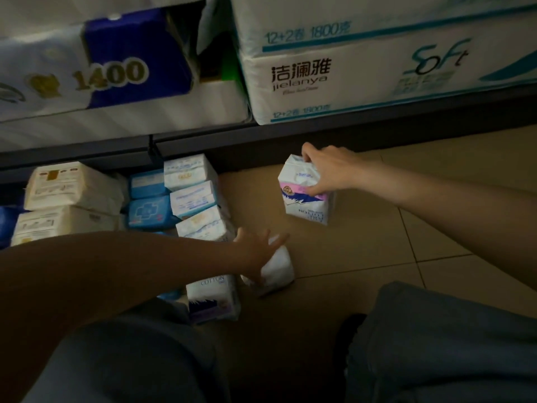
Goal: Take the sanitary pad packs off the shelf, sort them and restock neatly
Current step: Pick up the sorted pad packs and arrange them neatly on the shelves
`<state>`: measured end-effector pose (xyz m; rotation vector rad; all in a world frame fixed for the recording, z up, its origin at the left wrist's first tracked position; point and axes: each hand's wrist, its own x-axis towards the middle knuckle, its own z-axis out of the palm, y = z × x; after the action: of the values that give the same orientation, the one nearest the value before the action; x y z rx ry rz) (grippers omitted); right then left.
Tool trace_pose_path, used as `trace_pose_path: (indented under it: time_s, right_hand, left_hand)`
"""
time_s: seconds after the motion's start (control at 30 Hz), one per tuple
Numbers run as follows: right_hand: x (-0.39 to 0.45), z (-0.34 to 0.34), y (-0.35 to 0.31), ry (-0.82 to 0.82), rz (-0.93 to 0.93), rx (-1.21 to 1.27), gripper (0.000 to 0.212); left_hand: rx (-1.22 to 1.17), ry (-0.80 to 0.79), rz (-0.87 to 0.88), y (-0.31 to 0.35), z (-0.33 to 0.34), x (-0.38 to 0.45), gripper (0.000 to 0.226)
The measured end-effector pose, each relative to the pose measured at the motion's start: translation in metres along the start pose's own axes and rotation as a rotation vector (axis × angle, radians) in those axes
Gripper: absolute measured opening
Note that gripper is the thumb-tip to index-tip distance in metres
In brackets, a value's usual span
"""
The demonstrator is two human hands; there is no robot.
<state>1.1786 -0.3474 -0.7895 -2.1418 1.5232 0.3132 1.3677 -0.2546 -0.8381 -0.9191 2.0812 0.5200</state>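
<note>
While the person is crouching at the bottom shelf (87, 158), the right hand (325, 170) is gripping a pink-and-white pad pack (305, 199) from above, fingers curled over its top; the pack is standing upright on the floor (436, 257), long axis vertical, well apart from the sorted packs (194, 199) stacked to its left. The left hand (255, 251) is resting, fingers spread, on a white pack (277, 271) just beside that stack, making it the nearer hand. Any restocking move appears to be running leftward.
</note>
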Motion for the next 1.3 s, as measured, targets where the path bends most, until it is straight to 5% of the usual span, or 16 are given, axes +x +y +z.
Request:
trace_pose_path:
  time_s: [0.3, 0.53, 0.63, 0.83, 0.93, 1.1, 1.3]
  right_hand:
    - [-0.012, -0.017, -0.006, 0.07, 0.092, -0.072, 0.062]
    - [-0.025, -0.07, -0.037, 0.108, 0.06, -0.148, 0.053]
    - [-0.036, -0.133, -0.049, 0.227, 0.106, -0.173, 0.051]
    - [-0.065, -0.251, -0.08, 0.311, 0.034, -0.045, 0.045]
    - [-0.063, -0.256, -0.091, 0.192, 0.064, -0.098, 0.045]
    - [-0.04, -0.209, -0.089, 0.099, 0.028, -0.082, 0.037]
    - [-0.02, -0.142, -0.077, -0.032, -0.029, -0.141, 0.042]
  left_hand:
    - [-0.17, 0.101, -0.047, -0.021, -0.026, -0.003, 0.099]
    - [-0.563, 0.218, 0.007, -0.071, -0.082, -0.056, 0.079]
    - [-0.878, 0.423, 0.019, -0.102, -0.114, -0.103, 0.072]
    - [-1.469, 1.129, 0.221, -0.151, -0.182, -0.181, 0.049]
    - [-1.349, 0.969, 0.137, -0.155, -0.174, -0.185, 0.047]
    - [-0.839, 0.441, -0.065, -0.137, -0.122, -0.129, 0.041]
    - [-0.349, 0.261, -0.118, -0.116, -0.067, -0.072, 0.056]
